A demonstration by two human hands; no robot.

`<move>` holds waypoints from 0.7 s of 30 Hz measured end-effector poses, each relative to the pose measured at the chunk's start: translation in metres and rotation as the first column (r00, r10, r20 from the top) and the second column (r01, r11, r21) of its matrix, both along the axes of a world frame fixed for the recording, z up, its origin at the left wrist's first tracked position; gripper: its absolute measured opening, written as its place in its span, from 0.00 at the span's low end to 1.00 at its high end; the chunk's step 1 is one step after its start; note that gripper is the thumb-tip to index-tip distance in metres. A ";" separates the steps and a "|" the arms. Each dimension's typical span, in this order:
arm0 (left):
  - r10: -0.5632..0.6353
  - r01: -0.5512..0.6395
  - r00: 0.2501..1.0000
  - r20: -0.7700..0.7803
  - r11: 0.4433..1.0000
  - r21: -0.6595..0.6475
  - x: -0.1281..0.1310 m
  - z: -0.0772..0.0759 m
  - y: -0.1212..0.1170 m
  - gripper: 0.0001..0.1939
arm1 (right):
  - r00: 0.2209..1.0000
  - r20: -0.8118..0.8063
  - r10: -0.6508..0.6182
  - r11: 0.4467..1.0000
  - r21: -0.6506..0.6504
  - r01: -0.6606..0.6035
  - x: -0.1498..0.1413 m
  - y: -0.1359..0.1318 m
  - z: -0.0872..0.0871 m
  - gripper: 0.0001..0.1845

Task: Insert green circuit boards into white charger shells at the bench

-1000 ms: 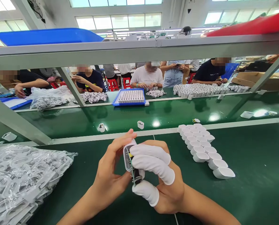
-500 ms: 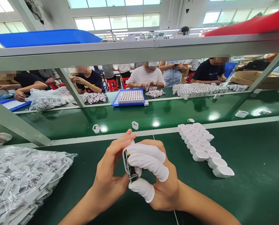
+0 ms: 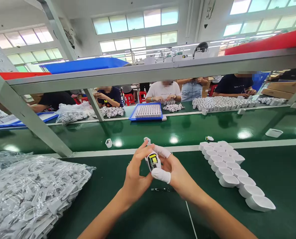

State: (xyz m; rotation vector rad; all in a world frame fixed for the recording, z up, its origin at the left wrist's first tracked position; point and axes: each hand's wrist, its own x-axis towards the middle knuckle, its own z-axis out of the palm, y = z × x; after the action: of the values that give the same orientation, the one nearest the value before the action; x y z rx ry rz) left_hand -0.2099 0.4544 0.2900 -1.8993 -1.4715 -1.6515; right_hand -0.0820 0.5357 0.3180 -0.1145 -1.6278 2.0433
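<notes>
Between my two hands is a small white plastic housing (image 3: 149, 163) whose open side faces me. Inside it shows a circuit board with a yellow transformer (image 3: 153, 159). My left hand (image 3: 137, 171) is closed on its left side, fingers on top and thumb below. White finger covers are on several fingers of my right hand (image 3: 171, 166), which grips the housing from the right. A thin dark tool, perhaps a screwdriver (image 3: 160, 190), lies on the green bench below my hands.
Rows of white housings (image 3: 228, 181) stand on the right. A clear bag of white plastic parts (image 3: 38, 196) fills the left. Loose pieces, including a white housing (image 3: 108, 143), sit on the green conveyor (image 3: 128, 132). Co-workers sit beyond, under a metal shelf (image 3: 138, 74).
The housing has turned so its open side with the board faces me. My right fingers have spread from over it to its edge. The camera view has tilted up and shifted left.
</notes>
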 end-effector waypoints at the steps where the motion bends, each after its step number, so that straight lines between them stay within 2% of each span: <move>1: -0.009 0.010 1.000 -0.022 0.999 0.032 0.000 -0.001 0.000 0.28 | 1.000 0.001 0.005 1.000 -0.019 -0.005 0.001 0.000 0.001 0.37; 4: -0.020 0.027 0.997 -0.070 0.995 0.095 0.001 -0.002 0.001 0.29 | 0.999 0.025 -0.026 0.999 -0.034 0.026 0.002 -0.003 0.002 0.37; 8: 0.039 -0.020 0.992 -0.122 0.988 0.153 0.004 -0.004 0.004 0.29 | 0.987 0.037 -0.159 0.987 0.024 0.158 -0.001 -0.006 0.001 0.30; 10: 0.094 -0.073 0.988 -0.124 0.984 0.162 0.005 -0.004 0.004 0.29 | 0.975 0.045 -0.219 0.972 0.097 0.214 -0.002 -0.006 -0.002 0.28; 12: 0.143 -0.130 0.986 -0.089 0.981 0.146 0.005 -0.004 0.004 0.29 | 0.957 0.037 -0.287 0.933 0.238 0.271 -0.002 -0.005 -0.005 0.28; 14: 0.188 -0.186 0.982 -0.009 0.974 0.126 0.006 -0.005 0.004 0.27 | 0.924 -0.034 -0.380 0.837 0.414 0.359 -0.001 -0.004 -0.008 0.29; 16: 0.198 -0.208 0.975 0.100 0.972 0.111 0.008 -0.006 0.004 0.25 | 0.884 -0.154 -0.442 0.697 0.561 0.446 0.001 -0.005 -0.012 0.28; 18: 0.163 -0.186 0.971 0.177 0.975 0.118 0.011 -0.009 0.005 0.24 | 0.845 -0.282 -0.454 0.566 0.642 0.518 0.002 -0.008 -0.014 0.26; 19: 0.144 -0.171 0.970 0.194 0.977 0.130 0.013 -0.011 0.006 0.24 | 0.829 -0.336 -0.447 0.520 0.656 0.546 0.002 -0.009 -0.015 0.24; 21: 0.129 -0.163 0.970 0.204 0.973 0.162 0.016 -0.014 0.008 0.25 | 0.802 -0.415 -0.429 0.473 0.653 0.591 0.000 -0.012 -0.016 0.23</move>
State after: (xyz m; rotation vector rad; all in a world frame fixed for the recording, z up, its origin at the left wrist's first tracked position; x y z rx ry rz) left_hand -0.1935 0.4621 0.2757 -1.5358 -1.4385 -1.8701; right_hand -0.0824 0.5233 0.3018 -0.0808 -1.8897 0.7633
